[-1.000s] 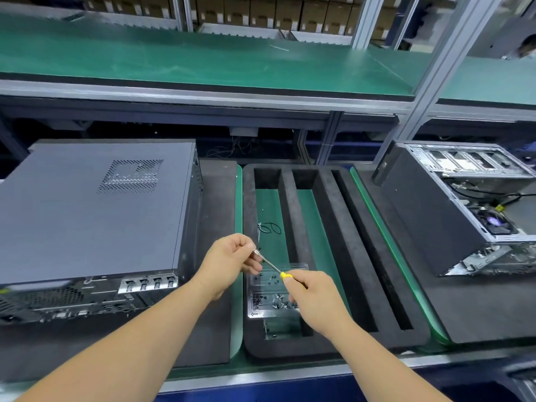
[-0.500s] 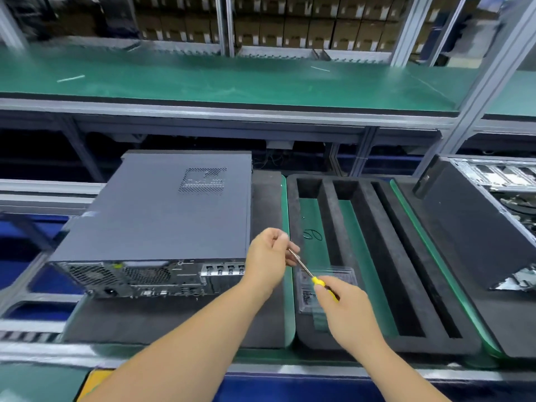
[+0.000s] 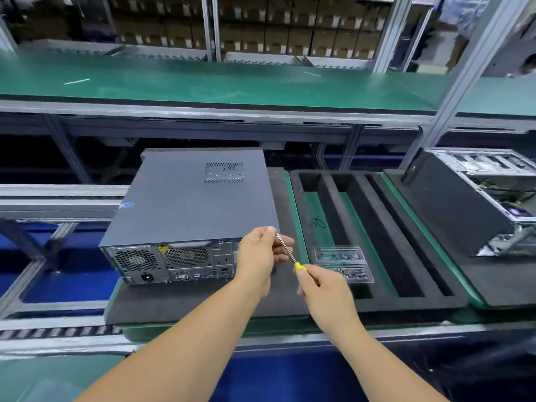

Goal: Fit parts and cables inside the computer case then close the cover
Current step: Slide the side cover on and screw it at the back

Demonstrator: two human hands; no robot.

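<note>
Beyond the slotted black foam tray you have a green shelf; cardboard boxes stack behind it, and blue flooring lies left of the tray.

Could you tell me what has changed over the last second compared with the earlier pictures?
Mostly the view: the head camera swung left, so the closed computer case now sits nearer the middle and its rear panel shows. Nothing was picked up or let go. The right hand still holds the screwdriver by its yellow handle, the left hand still pinches at its tip, and the clear screw tray stays in the foam insert.
</note>
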